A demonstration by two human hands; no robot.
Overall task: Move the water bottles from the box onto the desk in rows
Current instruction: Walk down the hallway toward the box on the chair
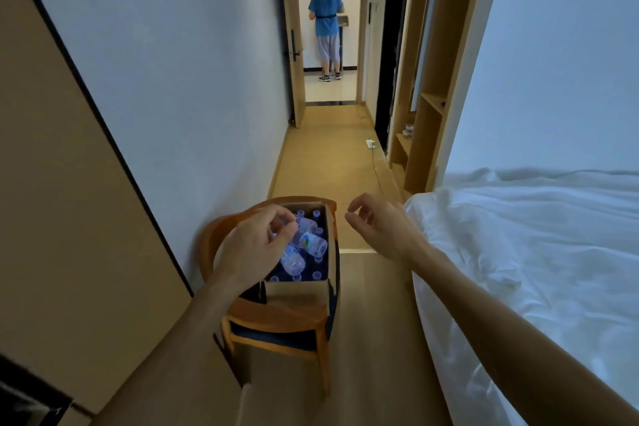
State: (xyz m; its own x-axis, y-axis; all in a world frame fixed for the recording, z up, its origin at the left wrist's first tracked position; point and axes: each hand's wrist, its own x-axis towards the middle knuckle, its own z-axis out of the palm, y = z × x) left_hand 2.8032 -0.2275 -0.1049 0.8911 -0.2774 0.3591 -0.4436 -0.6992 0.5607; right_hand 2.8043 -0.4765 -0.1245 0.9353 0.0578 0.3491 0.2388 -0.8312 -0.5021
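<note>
A wooden chair (276,318) stands by the wall, a white-sheeted bed (539,252) fills the right, and a person in blue (325,17) stands beyond the open doorway.

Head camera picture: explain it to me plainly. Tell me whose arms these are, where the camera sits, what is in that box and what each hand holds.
The camera is worn on a person's head, looking forward and down, so the two bare arms are the wearer's own. No machine is involved. A cardboard box stands on a wooden chair beside the wall, and it holds water bottles, some upright, a few lying on top. The left hand is over the box, fingers curled at a bottle; whether it grips is unclear. The right hand hovers beside the box, holding nothing. A white bed is on the right; another person stands beyond the far doorway.
</note>
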